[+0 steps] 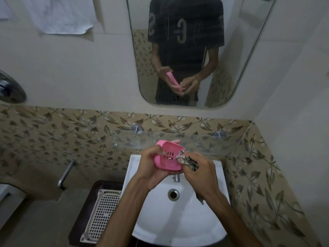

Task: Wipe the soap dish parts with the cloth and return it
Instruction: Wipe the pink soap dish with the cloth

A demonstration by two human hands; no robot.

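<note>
Above the white ceramic sink (179,216), my left hand (151,168) clamps the light, stiff, likely slippery pink slotted plastic soap dish (167,158) by its rims while my right hand (201,175) pinches the soft patterned cloth (187,160) against its edge.

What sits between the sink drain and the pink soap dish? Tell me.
In the head view, the metal tap stands between the sink drain and the pink soap dish, just under the dish.

A pink plastic soap dish (167,160) with a slotted grid; a crumpled cloth (187,160) in black-and-white print; a white ceramic basin (178,220); beige wall tiles (53,132) patterned with brown leaves at nine o'clock
</note>
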